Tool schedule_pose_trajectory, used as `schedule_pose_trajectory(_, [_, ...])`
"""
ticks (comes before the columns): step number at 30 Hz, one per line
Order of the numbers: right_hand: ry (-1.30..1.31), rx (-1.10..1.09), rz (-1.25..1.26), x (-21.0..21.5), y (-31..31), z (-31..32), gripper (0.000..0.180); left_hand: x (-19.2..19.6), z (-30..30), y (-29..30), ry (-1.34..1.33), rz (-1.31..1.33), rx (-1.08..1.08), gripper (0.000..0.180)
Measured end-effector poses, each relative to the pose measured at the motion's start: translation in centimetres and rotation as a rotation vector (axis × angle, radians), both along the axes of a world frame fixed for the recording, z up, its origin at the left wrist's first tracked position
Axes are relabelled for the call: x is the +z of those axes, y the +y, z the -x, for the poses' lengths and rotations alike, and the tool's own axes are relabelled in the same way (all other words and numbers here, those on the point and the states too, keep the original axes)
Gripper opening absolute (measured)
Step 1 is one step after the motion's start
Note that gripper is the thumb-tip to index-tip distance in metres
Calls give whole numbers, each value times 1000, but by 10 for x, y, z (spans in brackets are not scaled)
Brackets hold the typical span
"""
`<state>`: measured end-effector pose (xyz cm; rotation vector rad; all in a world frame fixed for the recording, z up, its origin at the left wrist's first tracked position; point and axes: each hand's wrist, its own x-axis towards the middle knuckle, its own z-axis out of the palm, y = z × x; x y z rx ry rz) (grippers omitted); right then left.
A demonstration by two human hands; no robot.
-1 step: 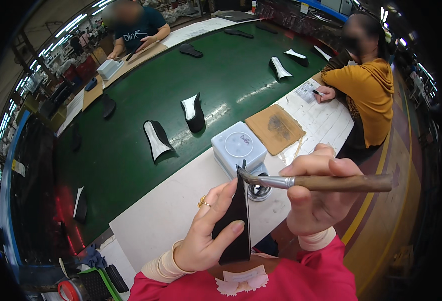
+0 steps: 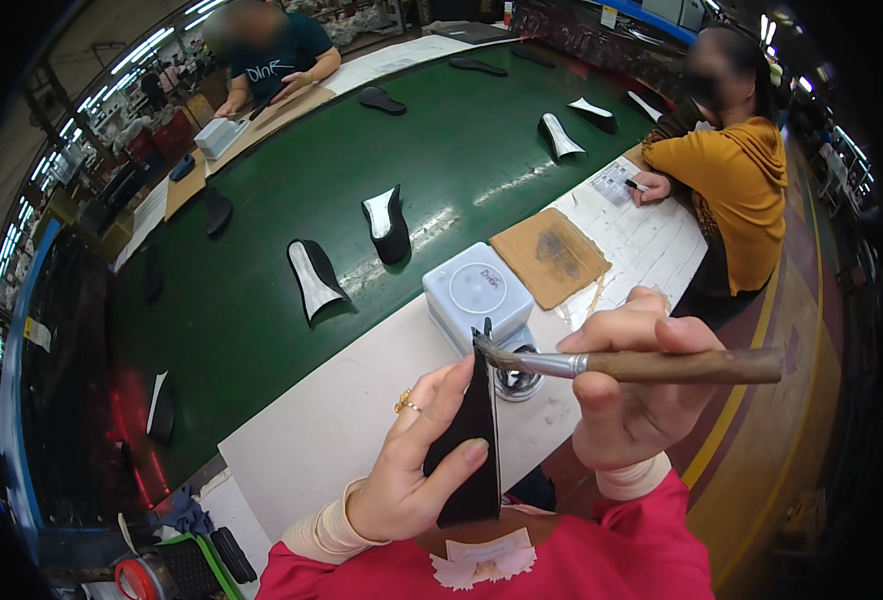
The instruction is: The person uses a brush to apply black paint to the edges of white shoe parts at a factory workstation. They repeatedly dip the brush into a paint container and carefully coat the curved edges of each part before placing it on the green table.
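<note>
My left hand point(image 2: 406, 475) grips a black wedge shoe heel point(image 2: 469, 465), held upright close to my chest with its narrow end up. In my right hand point(image 2: 641, 410) is a brush point(image 2: 686, 366) with a wooden handle and metal ferrule, pinched between thumb and fingers. Its dark bristles touch the narrow top end of the heel. Just beyond stands a pale blue plastic container point(image 2: 476, 285). At its near side is a small round opening point(image 2: 516, 383), partly hidden by the brush.
On the green conveyor belt point(image 2: 261, 350) lie several black wedge heels with white faces point(image 2: 313, 282) and dark soles point(image 2: 381, 101). A stained brown pad point(image 2: 551, 258) rests on the white worktop point(image 2: 301, 435). One person point(image 2: 731, 200) with a pen sits at right; another point(image 2: 279, 60) works across the belt.
</note>
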<state>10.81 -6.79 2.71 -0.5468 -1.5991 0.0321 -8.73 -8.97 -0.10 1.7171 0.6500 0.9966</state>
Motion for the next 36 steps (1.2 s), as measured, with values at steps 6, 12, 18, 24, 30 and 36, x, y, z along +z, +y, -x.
schedule_pose_trajectory(6, [-8,9,7,-1,1,1,51,2,-1,3,-25,63,-9,60])
schedule_pose_trajectory(12, [-19,28,12,-3,0,0,52,3,-2,2,-22,69,-1,61])
schedule_pose_trajectory(18, [-34,63,14,-3,1,-2,54,3,-3,2,-32,87,1,60])
schedule_pose_trajectory(24, [-30,65,18,-6,2,-1,54,3,-5,-1,-100,191,16,61])
schedule_pose_trajectory(30, [-31,85,27,-7,1,-1,55,3,-5,-1,-115,220,22,62])
schedule_pose_trajectory(36, [-33,96,62,-7,-2,-1,57,4,-5,-1,-123,222,31,62])
